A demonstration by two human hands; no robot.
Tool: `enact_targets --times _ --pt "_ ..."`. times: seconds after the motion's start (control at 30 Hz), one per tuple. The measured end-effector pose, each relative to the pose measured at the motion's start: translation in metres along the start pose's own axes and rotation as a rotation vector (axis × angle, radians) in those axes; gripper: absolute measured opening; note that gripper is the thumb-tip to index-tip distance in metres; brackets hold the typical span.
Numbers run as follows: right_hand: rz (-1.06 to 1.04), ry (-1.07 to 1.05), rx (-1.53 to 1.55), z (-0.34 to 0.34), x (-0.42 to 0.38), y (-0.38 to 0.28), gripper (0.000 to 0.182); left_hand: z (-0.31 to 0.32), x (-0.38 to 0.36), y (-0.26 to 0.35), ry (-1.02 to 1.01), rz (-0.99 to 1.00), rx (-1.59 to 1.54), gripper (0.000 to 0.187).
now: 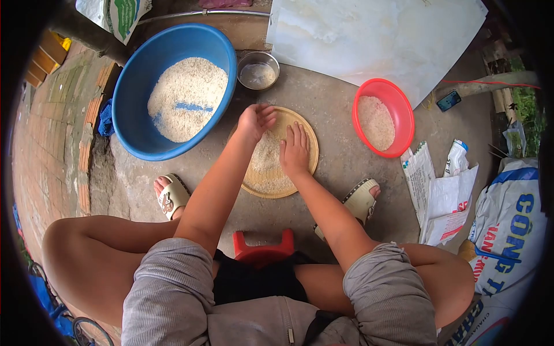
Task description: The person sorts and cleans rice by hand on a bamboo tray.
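Note:
On the ground before me lies a round woven tray [312, 138] with a pile of rice [266, 155] on it. My left hand [258, 122] is over the tray's upper left part, turned sideways, fingers apart and slightly curled, with nothing visible in it. Flat against the tray's right side rests my right hand [295, 151], its fingers stretched out beside the rice. A large blue basin [130, 109] with more rice in it stands to the left. Between basin and tray, farther back, is a small metal bowl [258, 84] with some whitish grain inside.
A red basin [405, 118] holding rice stands at the right. Behind it lies a large pale sheet [369, 40], with a phone [449, 101] near its edge. Flattened sacks [444, 202] and a filled printed sack [508, 219] are at far right. A red stool [262, 252] is under me.

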State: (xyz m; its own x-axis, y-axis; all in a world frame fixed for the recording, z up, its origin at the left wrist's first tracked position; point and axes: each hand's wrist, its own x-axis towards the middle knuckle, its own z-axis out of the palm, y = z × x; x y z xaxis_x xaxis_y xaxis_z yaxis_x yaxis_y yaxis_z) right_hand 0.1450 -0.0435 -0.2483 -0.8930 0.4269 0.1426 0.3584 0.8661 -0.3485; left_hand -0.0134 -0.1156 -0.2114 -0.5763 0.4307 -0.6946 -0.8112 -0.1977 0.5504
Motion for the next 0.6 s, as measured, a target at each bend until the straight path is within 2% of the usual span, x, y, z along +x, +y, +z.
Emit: enact_targets --times 0.07,0.1,0.13,0.2,0.23,0.3,0.4,0.57,0.6 --pt "-0.002 0.023 0.006 0.002 0.001 0.0 0.047 -0.016 0.005 -0.015 0.085 -0.113 -0.081 0.038" --pt "-0.003 0.045 0.012 0.002 0.002 0.0 0.045 -0.02 0.002 -0.018 0.055 -0.086 0.049 0.037" --pt "-0.003 0.048 0.013 0.002 0.003 0.0 0.045 -0.024 -0.001 -0.022 0.054 -0.083 0.051 0.037" --pt "-0.052 0.102 0.052 0.001 0.006 0.003 0.032 -0.033 -0.004 -0.027 -0.021 -0.146 0.072 0.037" --pt "-0.051 0.107 0.051 0.0 0.008 0.005 0.032 -0.036 -0.004 -0.029 -0.032 -0.142 0.068 0.038" --pt "-0.063 0.052 0.116 -0.001 0.013 0.007 0.016 -0.04 -0.005 -0.031 -0.039 -0.145 0.088 0.037" --pt "-0.066 0.042 0.127 0.003 0.016 0.007 0.007 -0.043 -0.006 -0.031 -0.047 -0.146 0.128 0.037" --pt "-0.046 0.006 0.1 0.004 0.016 0.004 0.008 -0.044 -0.01 -0.035 -0.087 -0.148 0.169 0.035" --pt "-0.04 -0.02 0.07 0.002 0.016 0.001 0.011 -0.043 -0.013 -0.036 -0.083 -0.088 0.216 0.034"
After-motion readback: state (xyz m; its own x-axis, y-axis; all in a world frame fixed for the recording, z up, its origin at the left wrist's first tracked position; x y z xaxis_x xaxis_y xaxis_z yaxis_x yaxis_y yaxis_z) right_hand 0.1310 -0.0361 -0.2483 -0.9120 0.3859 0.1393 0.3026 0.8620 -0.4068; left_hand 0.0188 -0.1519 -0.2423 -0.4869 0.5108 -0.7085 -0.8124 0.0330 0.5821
